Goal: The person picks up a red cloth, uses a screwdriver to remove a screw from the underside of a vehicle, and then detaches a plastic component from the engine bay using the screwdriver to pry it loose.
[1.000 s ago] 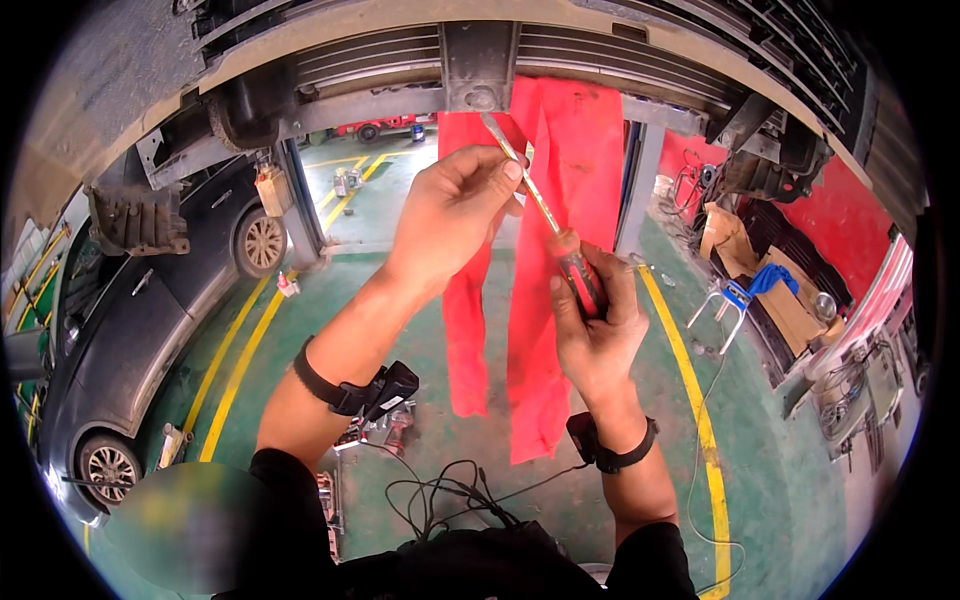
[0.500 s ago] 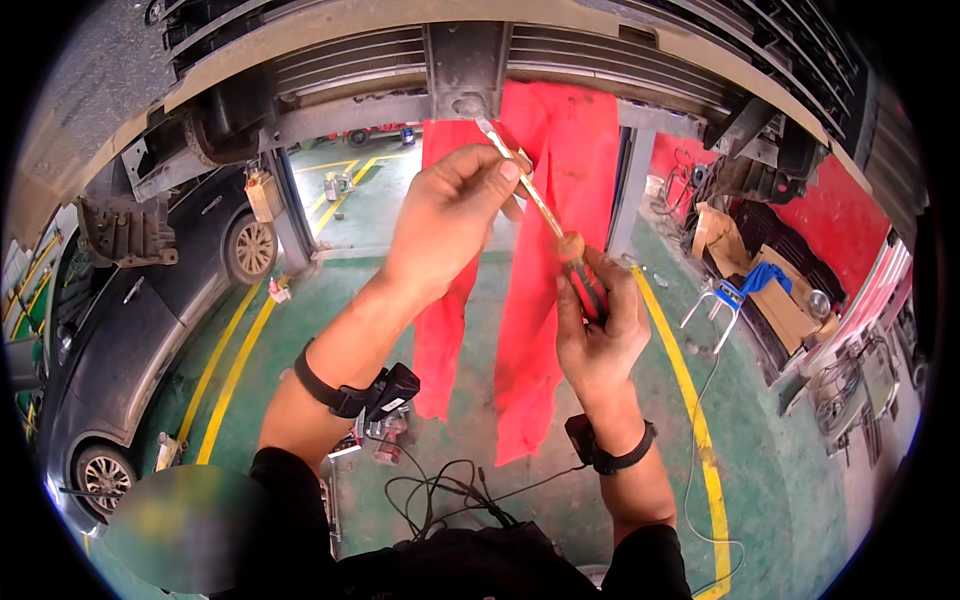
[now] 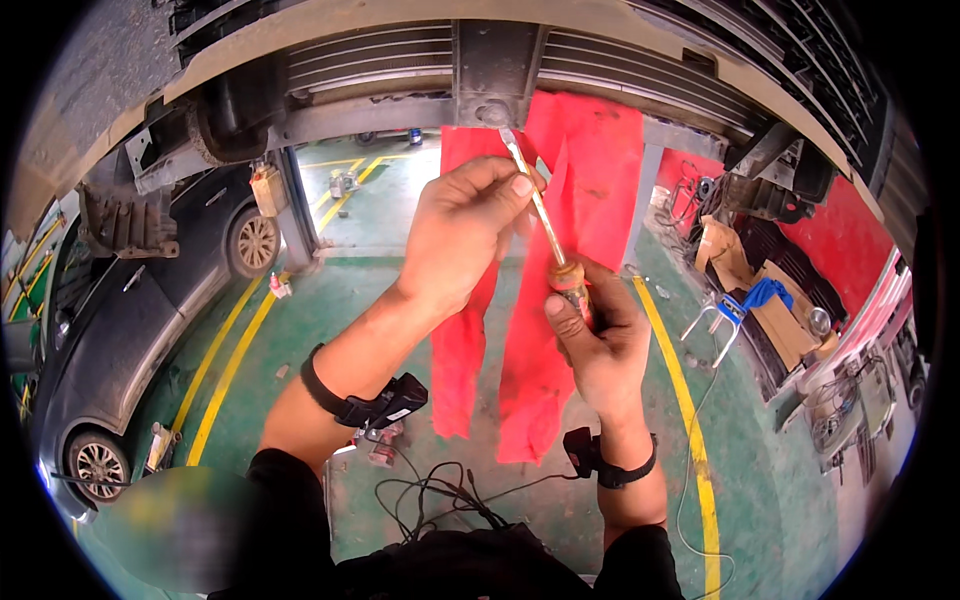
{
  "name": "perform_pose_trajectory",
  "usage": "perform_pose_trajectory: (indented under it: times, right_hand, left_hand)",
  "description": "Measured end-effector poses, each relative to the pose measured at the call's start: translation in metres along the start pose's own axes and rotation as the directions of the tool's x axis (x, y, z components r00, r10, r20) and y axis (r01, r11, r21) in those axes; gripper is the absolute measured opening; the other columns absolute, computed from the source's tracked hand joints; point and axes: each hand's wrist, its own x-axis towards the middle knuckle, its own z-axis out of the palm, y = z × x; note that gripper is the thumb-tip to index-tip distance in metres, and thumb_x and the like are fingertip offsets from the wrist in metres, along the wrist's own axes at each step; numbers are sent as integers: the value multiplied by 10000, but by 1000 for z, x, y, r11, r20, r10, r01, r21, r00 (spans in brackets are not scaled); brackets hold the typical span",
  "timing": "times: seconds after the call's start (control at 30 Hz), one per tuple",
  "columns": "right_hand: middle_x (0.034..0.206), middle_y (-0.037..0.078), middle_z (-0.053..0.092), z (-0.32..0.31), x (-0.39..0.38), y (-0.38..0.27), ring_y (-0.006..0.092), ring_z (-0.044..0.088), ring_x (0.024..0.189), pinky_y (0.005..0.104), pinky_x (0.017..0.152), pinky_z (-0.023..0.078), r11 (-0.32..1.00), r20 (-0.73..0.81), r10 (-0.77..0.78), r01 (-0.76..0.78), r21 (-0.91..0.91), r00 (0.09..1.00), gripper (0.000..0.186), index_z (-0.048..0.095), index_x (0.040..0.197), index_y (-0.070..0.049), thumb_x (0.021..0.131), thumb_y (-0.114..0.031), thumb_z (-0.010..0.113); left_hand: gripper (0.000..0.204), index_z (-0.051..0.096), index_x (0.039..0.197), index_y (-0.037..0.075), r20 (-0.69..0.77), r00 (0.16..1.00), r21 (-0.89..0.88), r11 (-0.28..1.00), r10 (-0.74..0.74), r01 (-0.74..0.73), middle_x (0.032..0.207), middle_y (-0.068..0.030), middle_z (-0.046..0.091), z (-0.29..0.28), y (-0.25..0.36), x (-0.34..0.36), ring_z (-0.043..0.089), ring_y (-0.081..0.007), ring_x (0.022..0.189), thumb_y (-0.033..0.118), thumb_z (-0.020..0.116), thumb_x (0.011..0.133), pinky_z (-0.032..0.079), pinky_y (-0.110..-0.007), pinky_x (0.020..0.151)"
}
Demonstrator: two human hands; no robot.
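A flat-blade screwdriver (image 3: 551, 232) slants up toward a round recessed fixing (image 3: 492, 112) on the dark central bracket (image 3: 495, 65) under the vehicle overhead. Its tip is just below the fixing; I cannot tell if they touch. My left hand (image 3: 460, 230) pinches the metal shaft between thumb and fingers. The red-and-tan handle sits in my right hand (image 3: 605, 350), thumb along it. Behind both hands, red cloth (image 3: 590, 160) hangs in long strips from the underside.
A dark car (image 3: 140, 330) stands at left beside a lift post (image 3: 300, 210). At right are cardboard (image 3: 780, 335), a blue-seated stool (image 3: 728, 305) and clutter along the red wall (image 3: 850, 230). Black cables (image 3: 440, 505) lie on the green floor below.
The hands and screwdriver have shifted slightly right and down in the picture, along with the bracket. My right thumb has moved up over the handle.
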Motion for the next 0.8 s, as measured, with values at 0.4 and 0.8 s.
perform_pose_trajectory:
  times: [0.4, 0.8]
  right_hand:
    - [909, -1, 663, -4, 7, 1, 24, 507, 679, 186, 559, 384, 982, 19, 108, -110, 156, 994, 358, 654, 1253, 28, 919, -53, 755]
    - [947, 5, 640, -8, 46, 56, 65, 543, 737, 189, 625, 429, 989, 63, -134, 130, 67, 989, 424, 615, 1317, 50, 928, -70, 736]
  left_hand:
    - [188, 703, 1031, -8, -62, 998, 53, 998, 17, -13, 742, -18, 624, 5, 5, 1, 514, -60, 581, 150, 602, 1020, 384, -205, 497]
    - [258, 707, 1056, -11, -50, 996, 144, 987, 80, -72, 752, -16, 641, -1, -11, 10, 540, -46, 598, 215, 583, 1051, 401, -200, 481]
